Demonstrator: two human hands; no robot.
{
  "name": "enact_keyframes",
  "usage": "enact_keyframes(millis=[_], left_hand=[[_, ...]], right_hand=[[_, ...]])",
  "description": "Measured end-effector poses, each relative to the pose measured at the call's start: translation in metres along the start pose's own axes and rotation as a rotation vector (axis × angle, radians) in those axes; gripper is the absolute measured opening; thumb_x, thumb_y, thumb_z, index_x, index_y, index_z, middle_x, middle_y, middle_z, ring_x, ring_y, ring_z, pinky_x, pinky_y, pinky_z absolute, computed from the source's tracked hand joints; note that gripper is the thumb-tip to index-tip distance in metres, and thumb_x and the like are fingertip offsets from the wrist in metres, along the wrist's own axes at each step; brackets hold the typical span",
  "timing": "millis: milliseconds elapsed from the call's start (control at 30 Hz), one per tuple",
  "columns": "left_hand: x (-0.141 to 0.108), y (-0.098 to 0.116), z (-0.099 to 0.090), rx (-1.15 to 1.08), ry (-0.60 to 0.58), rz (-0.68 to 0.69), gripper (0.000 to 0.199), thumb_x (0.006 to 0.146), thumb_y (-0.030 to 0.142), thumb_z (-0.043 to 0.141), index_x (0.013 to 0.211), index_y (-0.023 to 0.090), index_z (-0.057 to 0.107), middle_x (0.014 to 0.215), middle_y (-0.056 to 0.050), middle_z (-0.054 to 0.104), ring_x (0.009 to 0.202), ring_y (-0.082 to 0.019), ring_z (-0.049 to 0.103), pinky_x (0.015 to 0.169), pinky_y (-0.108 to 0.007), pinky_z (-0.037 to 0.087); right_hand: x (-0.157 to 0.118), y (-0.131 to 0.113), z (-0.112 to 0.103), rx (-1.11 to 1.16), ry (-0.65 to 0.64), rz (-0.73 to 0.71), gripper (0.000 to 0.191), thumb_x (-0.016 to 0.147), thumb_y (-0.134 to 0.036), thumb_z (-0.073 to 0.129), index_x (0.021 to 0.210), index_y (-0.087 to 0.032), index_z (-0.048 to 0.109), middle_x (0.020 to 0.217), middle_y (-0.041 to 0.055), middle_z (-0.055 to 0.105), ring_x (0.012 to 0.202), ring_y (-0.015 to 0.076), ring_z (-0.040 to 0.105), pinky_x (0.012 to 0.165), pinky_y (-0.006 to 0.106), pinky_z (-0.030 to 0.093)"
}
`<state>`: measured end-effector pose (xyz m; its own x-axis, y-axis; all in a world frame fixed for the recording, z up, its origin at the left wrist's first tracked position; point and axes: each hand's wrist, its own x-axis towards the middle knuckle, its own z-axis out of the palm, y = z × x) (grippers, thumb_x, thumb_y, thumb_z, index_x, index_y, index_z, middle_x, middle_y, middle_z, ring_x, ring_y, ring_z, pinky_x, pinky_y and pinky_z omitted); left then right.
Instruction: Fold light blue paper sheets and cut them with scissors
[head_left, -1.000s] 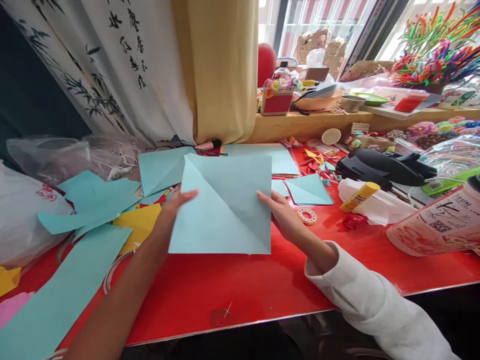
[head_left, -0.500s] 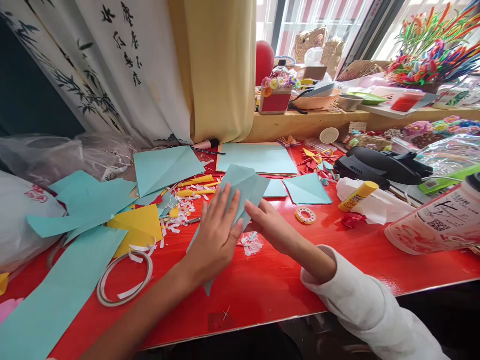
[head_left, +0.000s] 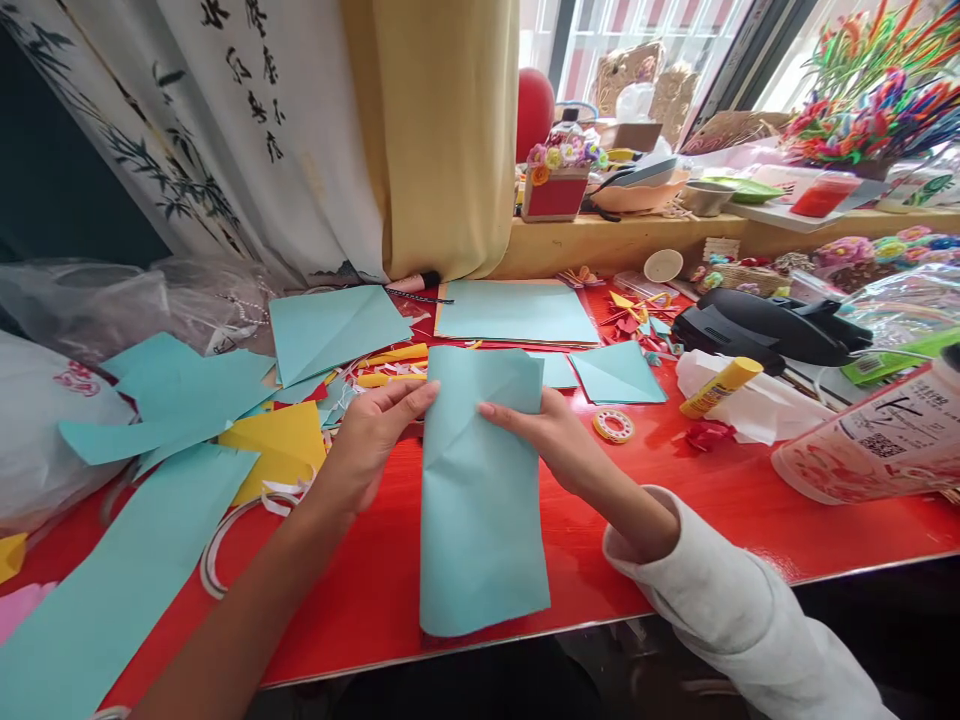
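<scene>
A light blue sheet of paper (head_left: 484, 520), creased and folded to a tall rectangle, is held up over the front of the red table. My left hand (head_left: 382, 430) pinches its left edge near the top. On the other side, my right hand (head_left: 547, 430) grips the right edge, its thumb lying on the front face and the fingers hidden behind. Beyond the sheet lie a stack of blue paper (head_left: 517, 310) and a smaller blue folded sheet (head_left: 619, 372). A small roll of tape (head_left: 613, 426) rests to the right of my right hand.
Blue paper pieces (head_left: 180, 500), a yellow sheet (head_left: 281, 445) and a large tape roll (head_left: 214, 560) lie on the left. A glue stick (head_left: 721, 388), a tilted drink cup (head_left: 877, 440) and a black device (head_left: 765, 330) occupy the right. Curtains (head_left: 442, 140) hang behind.
The blue paper, narrow and pointed under both hands before, is now opened to a wider rectangle. My left hand has moved left from its face to its left edge.
</scene>
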<state>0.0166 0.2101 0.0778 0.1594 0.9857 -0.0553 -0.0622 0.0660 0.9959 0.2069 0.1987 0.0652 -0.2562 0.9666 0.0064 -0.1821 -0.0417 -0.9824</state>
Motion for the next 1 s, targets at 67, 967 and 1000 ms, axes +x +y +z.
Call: enact_keyframes(millis=[67,967,1000], left_hand=[[-0.004,0.000,0.003,-0.017,-0.011,0.020,0.028,0.074,0.035,0.070,0.099,0.022,0.071,0.098,-0.003,0.070,0.082,-0.015,0.064,0.067,-0.022,0.051],[-0.010,-0.005,0.014,-0.131,0.162,0.075,0.023,0.068,0.031,0.076,0.085,0.018,0.072,0.088,-0.002,0.072,0.078,-0.016,0.064,0.069,-0.024,0.052],[-0.010,-0.005,0.014,-0.131,0.158,0.077,0.022,0.068,0.031,0.076,0.085,0.018,0.071,0.089,-0.002,0.072,0.079,-0.016,0.064,0.069,-0.024,0.052]], right_hand=[[0.000,0.000,0.002,-0.010,0.053,-0.023,0.036,0.074,-0.037,0.072,0.105,-0.019,0.065,0.113,0.0080,0.068,0.101,0.0243,0.064,0.084,0.037,0.054],[-0.005,0.001,0.001,-0.251,0.255,-0.170,0.038,0.074,-0.054,0.065,0.066,-0.018,0.058,0.065,0.0010,0.052,0.060,0.0122,0.045,0.050,0.024,0.035],[-0.005,0.001,0.001,-0.245,0.254,-0.172,0.038,0.074,-0.054,0.066,0.066,-0.017,0.059,0.065,0.0010,0.052,0.060,0.0121,0.045,0.050,0.025,0.035]])
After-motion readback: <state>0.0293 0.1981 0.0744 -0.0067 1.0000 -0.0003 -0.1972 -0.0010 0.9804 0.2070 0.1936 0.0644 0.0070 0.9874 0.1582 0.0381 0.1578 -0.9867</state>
